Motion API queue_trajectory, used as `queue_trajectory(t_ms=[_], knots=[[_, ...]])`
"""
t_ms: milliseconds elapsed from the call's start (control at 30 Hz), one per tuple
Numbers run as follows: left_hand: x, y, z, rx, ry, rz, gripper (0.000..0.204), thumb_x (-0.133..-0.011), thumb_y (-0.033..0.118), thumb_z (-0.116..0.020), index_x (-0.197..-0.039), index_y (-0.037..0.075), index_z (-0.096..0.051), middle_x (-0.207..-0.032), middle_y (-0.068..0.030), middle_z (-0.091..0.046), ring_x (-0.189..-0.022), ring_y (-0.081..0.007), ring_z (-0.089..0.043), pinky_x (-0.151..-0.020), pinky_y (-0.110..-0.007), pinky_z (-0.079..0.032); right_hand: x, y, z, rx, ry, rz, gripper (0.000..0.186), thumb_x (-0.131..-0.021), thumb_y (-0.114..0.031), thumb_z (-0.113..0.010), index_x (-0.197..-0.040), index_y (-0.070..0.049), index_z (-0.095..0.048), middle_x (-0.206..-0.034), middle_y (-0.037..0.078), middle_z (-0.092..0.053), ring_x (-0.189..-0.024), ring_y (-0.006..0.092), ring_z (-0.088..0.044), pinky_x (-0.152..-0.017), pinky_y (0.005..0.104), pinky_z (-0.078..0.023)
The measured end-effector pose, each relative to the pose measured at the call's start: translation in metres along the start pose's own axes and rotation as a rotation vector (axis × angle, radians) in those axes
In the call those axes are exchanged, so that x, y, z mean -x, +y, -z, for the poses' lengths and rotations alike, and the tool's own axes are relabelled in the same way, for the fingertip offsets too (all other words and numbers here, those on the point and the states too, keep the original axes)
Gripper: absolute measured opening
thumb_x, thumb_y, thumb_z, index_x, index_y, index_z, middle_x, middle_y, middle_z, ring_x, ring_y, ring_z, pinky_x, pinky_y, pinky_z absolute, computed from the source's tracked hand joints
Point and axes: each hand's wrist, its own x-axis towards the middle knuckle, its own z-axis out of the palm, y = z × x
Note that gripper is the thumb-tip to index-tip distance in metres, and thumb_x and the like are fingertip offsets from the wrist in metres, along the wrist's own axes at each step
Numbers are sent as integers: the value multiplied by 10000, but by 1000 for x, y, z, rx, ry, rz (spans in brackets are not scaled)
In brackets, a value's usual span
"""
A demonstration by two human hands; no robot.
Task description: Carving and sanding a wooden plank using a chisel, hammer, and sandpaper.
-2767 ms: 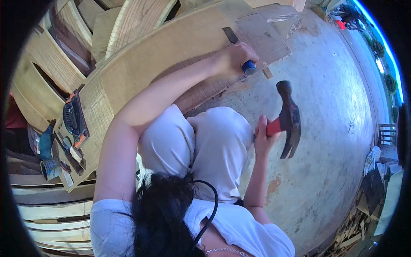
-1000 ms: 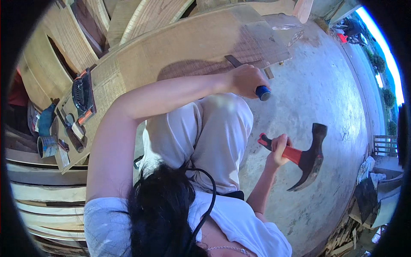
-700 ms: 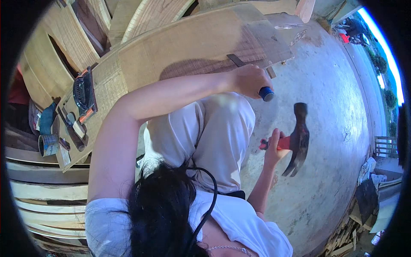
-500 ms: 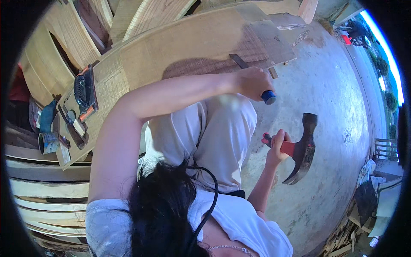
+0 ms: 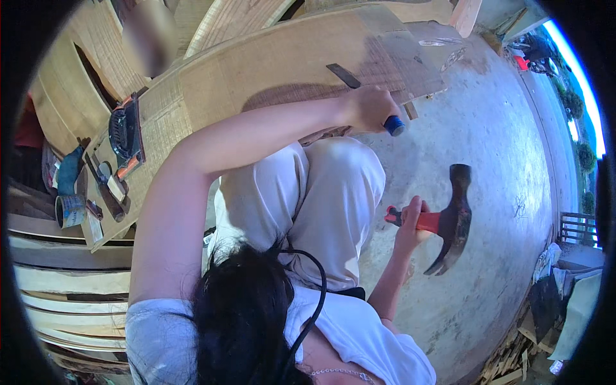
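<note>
My left hand [image 5: 371, 109] is wrapped round the blue handle of a chisel [image 5: 344, 76]. Its flat dark blade points up and left over the wooden board [image 5: 224, 70], and the handle's butt sticks out below the fist. To the right, my right hand [image 5: 412, 226] grips a claw hammer [image 5: 457, 215] by its red handle. The hammer's dark steel head hangs over the concrete floor, its curved claw turned down and apart from the chisel. Whether the blade touches the board is hard to make out.
A black and orange tool [image 5: 127, 136] lies at the board's left end, near small tools and a tin can [image 5: 69, 210]. Stacked planks [image 5: 77, 282] fill the left side. Scrap wood [image 5: 507, 350] is heaped at lower right on the concrete floor [image 5: 500, 128].
My left hand and the chisel have shifted slightly up and left. The hammer has moved a little up and left in my right hand. A blurred patch now shows at upper left.
</note>
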Motion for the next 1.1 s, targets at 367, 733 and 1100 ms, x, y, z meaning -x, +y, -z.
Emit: queue_trajectory(t_ms=[367, 733, 1100], knots=[[0, -10, 22, 168, 91, 115, 96, -566, 151, -584, -655, 122, -605, -667, -114, -604, -675, -305, -595, -614, -402, -471, -33, 47, -28, 490, -66, 340, 292, -849, -290, -559, -687, -63, -475, -564, -19, -431, -522, 51, -415, -485, 217, -342], [10, -37, 31, 217, 201, 104, 110, -554, 156, -613, -639, 92, -583, -650, -129, -583, -634, -305, -579, -563, -382, -448, -49, 16, -44, 392, -241, -1, 264, -853, -279, -553, -726, -48, -551, -637, -8, -468, -607, 71, -411, -550, 235, -364], [8, -67, 31, 161, 233, 257, 120, -565, 166, -612, -662, 97, -601, -664, -123, -589, -608, -300, -565, -569, -374, -449, -88, 28, -72, 467, -264, 235, 302, -801, -301, -622, -802, -1, -585, -630, 79, -559, -575, 140, -514, -532, 312, -419]])
